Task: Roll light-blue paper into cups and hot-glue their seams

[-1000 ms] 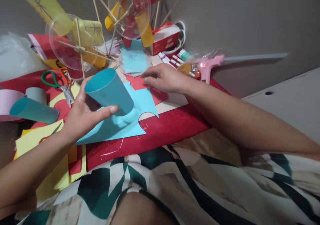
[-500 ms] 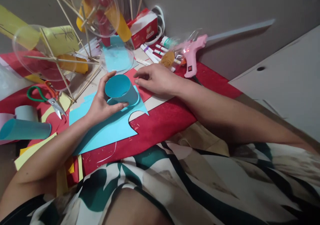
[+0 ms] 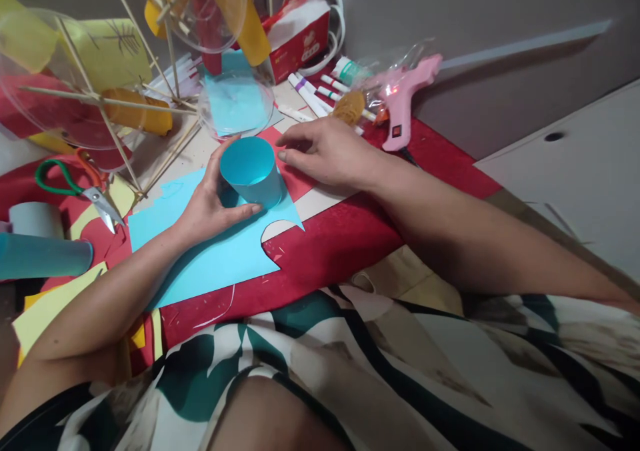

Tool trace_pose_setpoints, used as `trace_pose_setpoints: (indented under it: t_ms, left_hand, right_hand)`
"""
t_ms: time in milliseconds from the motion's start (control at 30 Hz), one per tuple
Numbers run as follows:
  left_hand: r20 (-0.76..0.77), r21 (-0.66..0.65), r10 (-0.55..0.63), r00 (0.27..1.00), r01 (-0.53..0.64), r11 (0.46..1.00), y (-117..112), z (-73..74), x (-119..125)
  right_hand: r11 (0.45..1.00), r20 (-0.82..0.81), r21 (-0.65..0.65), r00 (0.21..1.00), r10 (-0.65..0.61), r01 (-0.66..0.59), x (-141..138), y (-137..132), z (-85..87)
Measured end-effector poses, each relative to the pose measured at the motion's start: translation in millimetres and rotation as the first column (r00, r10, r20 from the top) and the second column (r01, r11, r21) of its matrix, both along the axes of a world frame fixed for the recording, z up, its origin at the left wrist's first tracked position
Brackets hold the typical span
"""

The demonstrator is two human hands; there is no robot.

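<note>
A short blue paper tube (image 3: 255, 177) stands upright on a sheet of blue paper (image 3: 215, 271) that has a curved cut-out in its right edge. My left hand (image 3: 213, 201) curves around the tube's left side, thumb at the front low down and fingers behind. To the right of the tube my right hand (image 3: 325, 151) hovers over red paper (image 3: 296, 179), its thumb and fingers slightly apart with nothing visible between them. A pink glue gun (image 3: 404, 107) with a lit red light stands beyond that hand.
Scissors (image 3: 83, 191) lie at the left, near a longer blue tube (image 3: 45, 256). A frame of wooden sticks (image 3: 95, 97) with clear plastic discs rises at the back left. Markers (image 3: 307, 94) and a red box (image 3: 303, 41) sit at the back.
The blue tube has tipped from a slight lean to upright on the blue sheet, with my left hand still around it. My right hand keeps its place beside it. The view has shifted slightly.
</note>
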State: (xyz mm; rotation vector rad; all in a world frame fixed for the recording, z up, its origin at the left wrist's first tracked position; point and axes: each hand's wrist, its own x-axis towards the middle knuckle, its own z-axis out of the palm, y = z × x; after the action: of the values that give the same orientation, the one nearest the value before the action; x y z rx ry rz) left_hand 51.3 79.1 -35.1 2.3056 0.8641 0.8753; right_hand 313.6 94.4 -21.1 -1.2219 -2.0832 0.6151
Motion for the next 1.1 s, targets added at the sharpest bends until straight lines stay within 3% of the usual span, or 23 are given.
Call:
trace_pose_setpoints:
  t_ms: [167, 267, 367, 533, 667, 867, 1100]
  left_hand:
    - [-0.020, -0.016, -0.036, 0.999, 0.035, 0.999, -6, 4.8, -1]
    - [-0.002, -0.081, -0.046, 0.999, 0.045, 0.996, -10, 11.6, -5]
    - [0.038, -0.146, -0.013, 0.999, 0.019, 0.989, -12, 15.9, -11]
    - [0.039, -0.212, 0.107, 0.993, -0.097, 0.973, -8, 8.9, -14]
    - [-0.034, -0.264, 0.158, 0.987, -0.161, 0.951, -7, 3.9, -9]
    - [-0.076, -0.293, 0.183, 0.980, -0.198, 0.936, -6, 4.3, -4]
    - [-0.020, -0.183, 0.200, 0.980, -0.200, 0.963, 3, -15.9, -2]
  right_hand:
    - [0.997, -0.269, 0.069, 0.963, -0.011, 0.030, 6, -10, 8.4]
    - [0.980, -0.346, 0.198, 0.932, 0.104, -0.036, 7, -25, 24.2]
    - [0.927, -0.252, 0.328, 0.928, 0.273, -0.183, 5, -39, 39.0]
    - [0.858, 0.038, 0.380, 0.933, 0.358, -0.344, -4, -42, 45.0]
    - [0.846, 0.119, 0.403, 0.937, 0.329, -0.348, -6, -41, 42.9]
    - [0.856, 0.230, 0.337, 0.916, 0.330, -0.393, -1, -45, 54.1]
    - [0.870, 0.184, 0.340, 0.932, 0.312, -0.358, -4, -43, 50.9]
